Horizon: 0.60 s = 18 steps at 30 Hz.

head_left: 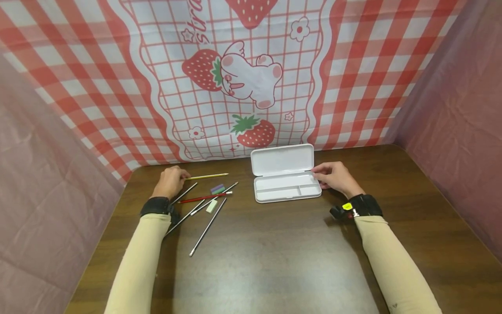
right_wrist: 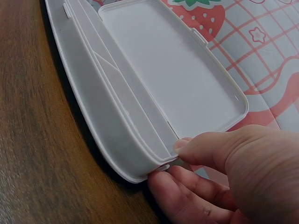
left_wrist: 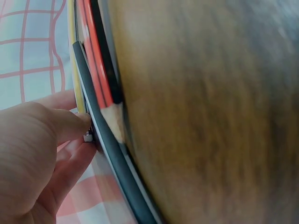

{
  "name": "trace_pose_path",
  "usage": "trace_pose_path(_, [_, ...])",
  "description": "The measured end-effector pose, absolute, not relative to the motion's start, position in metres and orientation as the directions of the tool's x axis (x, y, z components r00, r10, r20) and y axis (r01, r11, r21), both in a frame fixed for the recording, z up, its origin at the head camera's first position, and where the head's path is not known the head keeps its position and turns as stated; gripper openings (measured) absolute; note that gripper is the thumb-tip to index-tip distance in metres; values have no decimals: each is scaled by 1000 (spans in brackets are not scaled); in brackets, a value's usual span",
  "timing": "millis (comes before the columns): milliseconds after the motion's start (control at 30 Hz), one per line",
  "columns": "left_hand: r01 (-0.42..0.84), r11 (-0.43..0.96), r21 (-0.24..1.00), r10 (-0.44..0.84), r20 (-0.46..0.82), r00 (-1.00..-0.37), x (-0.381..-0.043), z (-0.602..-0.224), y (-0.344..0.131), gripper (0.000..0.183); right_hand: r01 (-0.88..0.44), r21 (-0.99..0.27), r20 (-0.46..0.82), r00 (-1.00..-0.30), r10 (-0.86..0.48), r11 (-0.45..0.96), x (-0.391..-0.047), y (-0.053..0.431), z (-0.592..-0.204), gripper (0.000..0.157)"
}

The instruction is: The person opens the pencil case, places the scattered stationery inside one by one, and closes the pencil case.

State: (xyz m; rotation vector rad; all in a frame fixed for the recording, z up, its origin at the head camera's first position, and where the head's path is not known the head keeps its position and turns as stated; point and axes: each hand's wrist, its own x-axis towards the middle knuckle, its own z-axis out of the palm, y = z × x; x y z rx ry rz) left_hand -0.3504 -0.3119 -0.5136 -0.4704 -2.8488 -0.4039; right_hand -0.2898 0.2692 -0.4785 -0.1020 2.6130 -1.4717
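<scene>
At the left of the table my left hand pinches one end of a yellow pencil between thumb and fingers, its tip pointing right. In the left wrist view a dark pencil and a red-and-black pencil lie beside the fingers. My right hand holds the right end of a white pencil case, whose lid stands raised. The right wrist view shows the thumb on the case's rim and the fingers against its outer end wall. No pencils show in its compartments.
Between the left hand and the case lie a red pencil, several dark pencils including one nearer me, a purple-and-green eraser and a pale eraser. A checked strawberry cloth hangs along the table's back edge.
</scene>
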Motion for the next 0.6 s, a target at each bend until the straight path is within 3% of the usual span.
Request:
trace_pose_path(233, [356,907,227,292,273,-917,-365,-532,-323,22,15,-848,-95,-988,-124,530,-291,269,-479,35])
trace_pose_path(600, [333,914,232,279,237,-931,-359,-524,-319,21,12,-846,-99,-986,-135,533,-291,270,-479,36])
